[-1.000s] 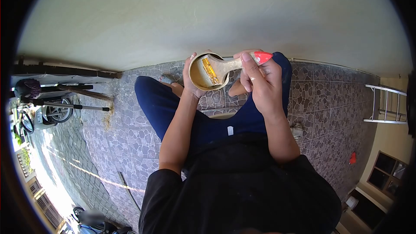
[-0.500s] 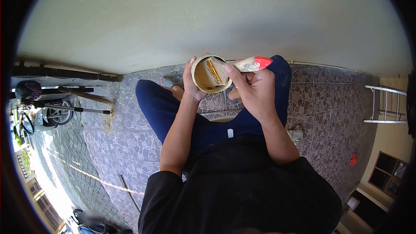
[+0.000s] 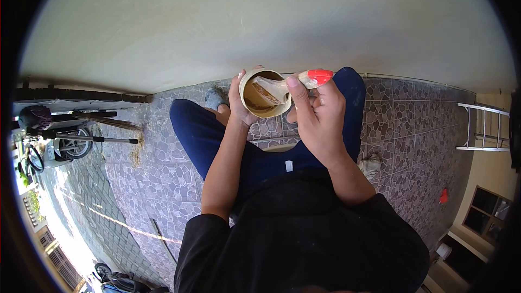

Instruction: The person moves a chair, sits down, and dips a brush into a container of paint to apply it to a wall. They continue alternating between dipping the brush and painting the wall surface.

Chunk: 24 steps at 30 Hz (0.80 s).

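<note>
My left hand point(image 3: 239, 97) is closed around the side of a round, cream-coloured paint can point(image 3: 243, 106), its open mouth tipped toward me. Tan residue coats the can's inside. A paintbrush point(image 3: 316, 78) with a red-tipped, paint-smeared handle is pinched in my right hand point(image 3: 316, 111), thumb on top. Its metal band and bristles sit inside the can's mouth, slanting down to the left. What the bristle ends touch is hard to make out.
A pale wall point(image 3: 260, 16) rises right ahead, meeting the stone-patterned tile floor point(image 3: 401, 125). At left are a broom point(image 3: 106, 121) and a parked motorbike point(image 3: 76, 144). A metal ladder point(image 3: 484, 127) stands at right. A red object point(image 3: 444, 196) lies on the floor.
My right hand has turned the brush and shifted it slightly left, so its head lies at a different slant inside the can. The left hand and can have barely moved.
</note>
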Motion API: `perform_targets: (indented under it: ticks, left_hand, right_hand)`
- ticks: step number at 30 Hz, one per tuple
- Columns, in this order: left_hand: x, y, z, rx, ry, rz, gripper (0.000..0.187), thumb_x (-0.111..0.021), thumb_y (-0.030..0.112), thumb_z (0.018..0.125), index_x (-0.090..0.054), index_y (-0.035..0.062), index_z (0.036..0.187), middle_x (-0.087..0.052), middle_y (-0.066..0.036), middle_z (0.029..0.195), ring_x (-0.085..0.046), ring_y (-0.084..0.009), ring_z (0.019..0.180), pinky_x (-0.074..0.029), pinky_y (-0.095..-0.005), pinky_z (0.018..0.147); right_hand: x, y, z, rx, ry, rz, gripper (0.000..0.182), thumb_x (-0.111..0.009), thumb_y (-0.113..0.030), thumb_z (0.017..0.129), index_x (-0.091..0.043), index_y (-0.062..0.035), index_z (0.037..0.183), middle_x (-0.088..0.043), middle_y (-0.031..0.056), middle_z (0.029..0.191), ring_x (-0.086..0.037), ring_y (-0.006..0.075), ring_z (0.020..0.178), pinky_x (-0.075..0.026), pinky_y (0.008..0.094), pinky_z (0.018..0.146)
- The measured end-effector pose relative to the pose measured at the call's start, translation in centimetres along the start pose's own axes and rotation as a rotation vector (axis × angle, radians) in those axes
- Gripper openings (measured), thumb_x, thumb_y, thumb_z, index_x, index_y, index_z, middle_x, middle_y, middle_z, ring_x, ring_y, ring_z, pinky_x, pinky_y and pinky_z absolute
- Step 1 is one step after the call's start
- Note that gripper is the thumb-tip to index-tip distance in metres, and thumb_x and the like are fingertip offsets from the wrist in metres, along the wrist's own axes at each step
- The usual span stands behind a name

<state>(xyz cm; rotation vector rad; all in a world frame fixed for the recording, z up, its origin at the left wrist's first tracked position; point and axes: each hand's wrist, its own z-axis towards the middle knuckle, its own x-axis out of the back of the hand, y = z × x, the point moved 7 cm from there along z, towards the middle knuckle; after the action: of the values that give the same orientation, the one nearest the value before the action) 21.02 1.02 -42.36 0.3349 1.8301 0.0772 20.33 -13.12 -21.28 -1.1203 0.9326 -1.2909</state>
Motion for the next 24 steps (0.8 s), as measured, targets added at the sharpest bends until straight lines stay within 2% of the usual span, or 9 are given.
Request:
perform_targets:
  ticks: [2, 6, 9, 11, 12, 14, 18, 20, 24]
  left_hand:
    - [-0.3, -0.1, 0.4, 0.03, -0.189, -0.016, 0.059, -0.052, 0.053, 0.102, -0.061, 0.0017, 0.131, -0.072, -0.018, 0.116, -0.071, -0.0306, 0.104, -0.06, -0.0432, 0.09]
    - [0.1, -0.1, 0.3, 0.007, -0.117, 0.032, 0.059, -0.052, 0.051, 0.102, -0.06, 0.0003, 0.13, -0.073, -0.018, 0.113, -0.072, -0.0296, 0.102, -0.061, -0.0417, 0.088]
    - [0.7, 0.1, 0.2, -0.021, -0.021, 0.078, 0.059, -0.051, 0.051, 0.102, -0.06, -0.0001, 0.13, -0.073, -0.018, 0.112, -0.072, -0.0297, 0.101, -0.061, -0.042, 0.086]
    - [1.0, 0.2, 0.2, -0.02, -0.058, 0.083, 0.059, -0.051, 0.051, 0.103, -0.061, 0.0006, 0.131, -0.073, -0.018, 0.115, -0.071, -0.0305, 0.104, -0.06, -0.0436, 0.089]
    - [0.6, 0.2, 0.0, -0.02, -0.059, 0.083, 0.059, -0.051, 0.051, 0.103, -0.061, 0.0006, 0.131, -0.073, -0.018, 0.115, -0.071, -0.0305, 0.104, -0.06, -0.0436, 0.089]
    - [0.0, -0.1, -0.4, -0.005, -0.07, 0.003, 0.059, -0.05, 0.052, 0.103, -0.061, 0.0015, 0.132, -0.071, -0.018, 0.12, -0.07, -0.0317, 0.109, -0.059, -0.0462, 0.093]
    - [-0.3, 0.1, -0.3, -0.007, -0.106, -0.036, 0.059, -0.049, 0.052, 0.104, -0.061, 0.0022, 0.133, -0.07, -0.018, 0.123, -0.068, -0.0325, 0.112, -0.057, -0.0479, 0.097]
    - [0.0, 0.3, -0.4, -0.034, -0.018, 0.029, 0.058, -0.048, 0.051, 0.104, -0.061, 0.0022, 0.132, -0.07, -0.018, 0.123, -0.068, -0.0328, 0.112, -0.057, -0.0476, 0.097]
    - [-0.1, 0.5, -0.3, -0.047, -0.045, 0.045, 0.058, -0.048, 0.051, 0.104, -0.061, 0.0022, 0.132, -0.07, -0.018, 0.123, -0.068, -0.0327, 0.113, -0.057, -0.0475, 0.098]
  right_hand:
    - [-0.2, 0.4, 0.0, -0.023, -0.111, -0.141, 0.021, -0.066, -0.016, 0.106, -0.065, 0.0046, 0.109, -0.07, 0.008, 0.092, -0.065, 0.0061, 0.068, -0.053, 0.0213, 0.051]
    - [-0.1, 0.9, 0.0, -0.025, -0.128, -0.151, 0.022, -0.065, -0.018, 0.107, -0.065, 0.0044, 0.109, -0.071, 0.008, 0.092, -0.064, 0.0051, 0.069, -0.053, 0.0211, 0.051]
    - [-0.1, 1.4, 0.1, -0.108, -0.15, -0.141, 0.022, -0.066, -0.018, 0.107, -0.065, 0.0043, 0.109, -0.071, 0.0078, 0.092, -0.064, 0.0045, 0.071, -0.052, 0.021, 0.052]
    - [0.0, 1.3, 0.1, -0.062, -0.059, -0.026, 0.019, -0.071, -0.013, 0.102, -0.067, 0.0037, 0.096, -0.063, 0.0057, 0.075, -0.056, 0.0075, 0.061, -0.044, 0.025, 0.054]
    - [0.0, 1.4, 0.0, -0.061, -0.058, -0.026, 0.019, -0.071, -0.013, 0.102, -0.067, 0.0037, 0.096, -0.063, 0.0057, 0.075, -0.056, 0.0075, 0.061, -0.044, 0.025, 0.054]
    - [0.0, 0.6, -0.4, 0.046, -0.088, -0.125, 0.019, -0.067, -0.015, 0.106, -0.066, 0.0034, 0.108, -0.07, 0.0059, 0.088, -0.062, 0.0041, 0.068, -0.051, 0.0202, 0.052]
    - [-0.4, -0.2, -1.0, 0.14, -0.045, -0.137, 0.017, -0.068, -0.014, 0.105, -0.066, 0.0029, 0.107, -0.07, 0.0051, 0.088, -0.061, 0.0043, 0.065, -0.051, 0.0202, 0.052]
    - [-0.4, 0.2, -0.8, -0.01, -0.023, -0.029, 0.014, -0.072, -0.008, 0.102, -0.067, 0.0052, 0.1, -0.067, 0.0063, 0.081, -0.06, 0.0051, 0.067, -0.048, 0.023, 0.058]
    - [-0.3, 0.7, -0.6, -0.125, -0.032, 0.054, 0.014, -0.07, -0.008, 0.103, -0.066, 0.0057, 0.1, -0.068, 0.0054, 0.082, -0.06, 0.0035, 0.07, -0.048, 0.0221, 0.058]
